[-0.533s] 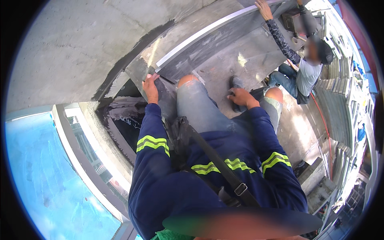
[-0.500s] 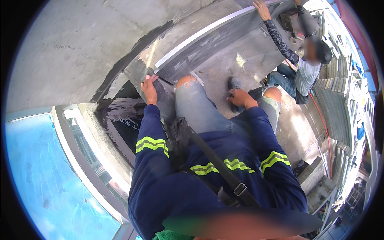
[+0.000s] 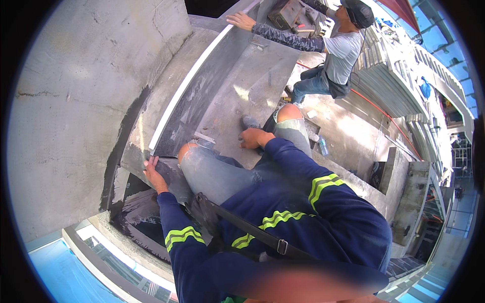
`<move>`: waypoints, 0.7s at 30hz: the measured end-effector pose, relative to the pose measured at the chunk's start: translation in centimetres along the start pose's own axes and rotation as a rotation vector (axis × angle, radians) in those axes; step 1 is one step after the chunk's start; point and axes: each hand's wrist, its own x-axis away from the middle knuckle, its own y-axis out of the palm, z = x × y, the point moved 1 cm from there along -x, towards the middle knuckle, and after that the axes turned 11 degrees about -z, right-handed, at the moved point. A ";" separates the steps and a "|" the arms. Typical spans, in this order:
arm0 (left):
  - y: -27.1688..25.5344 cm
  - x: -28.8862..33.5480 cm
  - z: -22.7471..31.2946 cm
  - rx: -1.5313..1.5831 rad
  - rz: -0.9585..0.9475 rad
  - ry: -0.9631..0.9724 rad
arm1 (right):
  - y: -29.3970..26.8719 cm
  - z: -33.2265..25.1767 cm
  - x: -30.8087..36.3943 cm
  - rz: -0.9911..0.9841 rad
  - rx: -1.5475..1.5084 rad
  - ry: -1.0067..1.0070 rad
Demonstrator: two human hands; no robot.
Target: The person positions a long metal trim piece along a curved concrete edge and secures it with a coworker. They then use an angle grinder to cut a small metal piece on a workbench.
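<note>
A long pale straightedge bar (image 3: pixel 189 83) lies along the top edge of a dark grey low wall (image 3: pixel 217 76). My left hand (image 3: pixel 155 175) is at the bar's near end, its fingers stretched out against the concrete ledge (image 3: pixel 135 149). Whether the fingertips press on the bar itself, I cannot tell. Between my knees hangs my right hand (image 3: pixel 255 138), its fingers curled in and their inner side hidden. Farther along the bar, a co-worker's hand (image 3: pixel 241 20) rests on it; that person (image 3: pixel 338 60) leans in from the far right.
A rough concrete wall (image 3: pixel 96 101) rises on my left, with a dark opening (image 3: pixel 146 202) below it. Stacked grey panels (image 3: pixel 389 81) stand to the right, past an orange hose (image 3: pixel 379 111). A plastic bottle (image 3: pixel 323 146) sits near my right knee. Blue sheeting (image 3: pixel 70 275) shows lower left.
My view has swung to the right, so the bar, both my hands and the co-worker appear farther left. My left hand stays by the bar's near end. The co-worker's hand remains on the bar.
</note>
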 end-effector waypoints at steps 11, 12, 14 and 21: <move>-0.3 -0.5 -0.9 -0.026 0.009 0.013 | -0.3 -0.5 0.1 -0.041 -0.031 0.057; -0.3 -0.5 -0.8 -0.019 0.002 -0.001 | -0.6 -0.7 0.2 -0.037 -0.052 0.055; -0.3 -0.3 -0.7 -0.045 0.012 0.016 | -2.1 -1.1 0.4 0.170 -0.275 -0.013; 0.0 -0.1 0.1 -0.083 0.011 -0.007 | -12.2 2.4 1.3 0.888 -1.850 -0.800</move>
